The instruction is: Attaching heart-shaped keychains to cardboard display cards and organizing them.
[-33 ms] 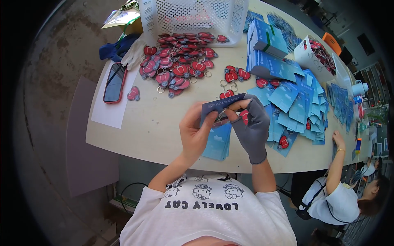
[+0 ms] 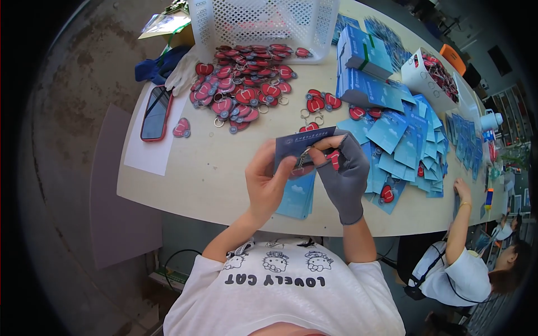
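Above the near table edge my bare left hand grips a dark blue card by its left side, thumb in front. My right hand, in a grey glove with bare fingertips, pinches at the card's right part, where the metal chain of a keychain lies against it. This keychain's reddish body hangs below the chain, partly hidden by my fingers. A second red keychain shows between the fingers and palm of my right hand. Under my hands lies a small stack of light blue cards.
A heap of red keychains spills from a white perforated basket. A phone rests on white paper at left. Blue cards pile up at right, near a white box. A co-worker's arm reaches the table.
The card has tilted slightly in my hands, and more of the chain and the keychain body now shows. Both hands stay in nearly the same place.
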`<state>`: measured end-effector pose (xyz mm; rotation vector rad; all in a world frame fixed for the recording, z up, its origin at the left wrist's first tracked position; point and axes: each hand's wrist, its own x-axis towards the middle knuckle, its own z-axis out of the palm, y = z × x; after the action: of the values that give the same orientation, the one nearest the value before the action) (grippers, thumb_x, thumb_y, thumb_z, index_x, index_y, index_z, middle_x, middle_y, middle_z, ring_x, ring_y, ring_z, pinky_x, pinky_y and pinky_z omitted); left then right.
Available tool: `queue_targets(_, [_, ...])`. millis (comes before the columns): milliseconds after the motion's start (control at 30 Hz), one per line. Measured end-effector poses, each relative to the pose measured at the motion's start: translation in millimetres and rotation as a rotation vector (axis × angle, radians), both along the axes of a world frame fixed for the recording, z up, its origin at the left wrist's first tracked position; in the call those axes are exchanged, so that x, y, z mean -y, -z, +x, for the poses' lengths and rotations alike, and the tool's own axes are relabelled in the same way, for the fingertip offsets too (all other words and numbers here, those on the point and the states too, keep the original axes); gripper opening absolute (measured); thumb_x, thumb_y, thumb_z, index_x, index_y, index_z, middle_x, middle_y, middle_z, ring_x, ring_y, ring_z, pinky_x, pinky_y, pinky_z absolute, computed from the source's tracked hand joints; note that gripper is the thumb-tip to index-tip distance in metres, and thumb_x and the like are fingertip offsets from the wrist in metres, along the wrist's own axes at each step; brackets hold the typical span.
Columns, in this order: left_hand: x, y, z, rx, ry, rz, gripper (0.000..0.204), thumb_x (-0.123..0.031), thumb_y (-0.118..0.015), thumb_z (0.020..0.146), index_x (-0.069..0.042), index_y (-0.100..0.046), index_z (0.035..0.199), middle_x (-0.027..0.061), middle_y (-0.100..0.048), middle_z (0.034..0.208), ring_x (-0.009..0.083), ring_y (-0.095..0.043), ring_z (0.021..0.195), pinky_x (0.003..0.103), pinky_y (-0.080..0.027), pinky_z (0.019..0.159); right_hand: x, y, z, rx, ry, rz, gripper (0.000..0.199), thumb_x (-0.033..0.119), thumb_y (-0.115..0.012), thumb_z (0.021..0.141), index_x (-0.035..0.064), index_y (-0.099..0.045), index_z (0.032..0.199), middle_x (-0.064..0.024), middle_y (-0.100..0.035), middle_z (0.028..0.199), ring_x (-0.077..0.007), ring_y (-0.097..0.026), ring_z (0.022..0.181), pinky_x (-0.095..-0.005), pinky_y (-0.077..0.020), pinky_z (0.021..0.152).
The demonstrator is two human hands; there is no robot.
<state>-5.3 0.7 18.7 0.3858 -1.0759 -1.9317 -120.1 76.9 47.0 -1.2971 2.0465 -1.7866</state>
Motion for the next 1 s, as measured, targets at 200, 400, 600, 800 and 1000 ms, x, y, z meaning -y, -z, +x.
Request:
queue_targets(200, [0, 3, 2, 0.145, -0.046, -0.175, 0.016, -0.002, -0.067, 0.089, 0.004, -0.067, 0.103, 0.0041, -0.062, 0.101, 0.01, -0.057, 0.092, 0.023, -0.046, 0.08, -4, 5, 5, 0.09, -0.039, -0.093, 0.021, 0.003, -0.078, 0.077, 0.0033, -0.06, 0.089, -0.0026, -0.062, 0.081, -0.0092, -0.057, 0.075, -0.0233, -0.0465, 0.068])
queue_targets(400, [-1, -2, 3, 0.039, 0.068, -0.003, 0.019, -0.007, -0.069, 0.089, 0.002, -0.067, 0.105, 0.0038, -0.066, 0.1, 0.0083, -0.059, 0.089, 0.022, -0.048, 0.08, -1, -1, 16, 0.335, -0.097, -0.295, 0.043, 0.001, -0.074, 0.082, 0.0019, -0.048, 0.116, -0.0045, -0.059, 0.096, -0.0081, -0.058, 0.083, -0.0224, -0.0486, 0.076])
queue_targets(600, [-3, -7, 5, 0.008, 0.057, -0.027, 0.025, -0.007, -0.066, 0.091, 0.003, -0.061, 0.114, 0.0053, -0.066, 0.101, 0.0081, -0.059, 0.09, 0.022, -0.048, 0.08, -2, -6, 17, 0.39, -0.165, -0.186, 0.045, 0.0, -0.063, 0.088, 0.0008, -0.044, 0.128, -0.0102, -0.056, 0.112, -0.0108, -0.058, 0.098, -0.0242, -0.0477, 0.086])
queue_targets(800, [-3, 0, 6, 0.073, 0.123, 0.034, 0.032, -0.004, -0.066, 0.09, 0.002, -0.056, 0.119, 0.0071, -0.066, 0.106, 0.0106, -0.061, 0.096, 0.024, -0.048, 0.086, -11, 5, 7, 0.296, -0.216, 0.041, 0.048, -0.002, -0.061, 0.088, -0.0002, -0.042, 0.132, -0.0107, -0.051, 0.123, -0.0143, -0.055, 0.111, -0.0259, -0.0454, 0.094])
queue_targets(1000, [-3, -2, 5, 0.115, 0.151, -0.021, 0.039, -0.002, -0.062, 0.092, 0.003, -0.05, 0.128, 0.0092, -0.061, 0.116, 0.0119, -0.059, 0.105, 0.026, -0.046, 0.092, -14, 5, 10, 0.493, -0.236, -0.025, 0.044, 0.001, -0.061, 0.09, 0.0002, -0.045, 0.131, -0.0087, -0.055, 0.118, -0.0118, -0.055, 0.106, -0.0251, -0.0463, 0.091])
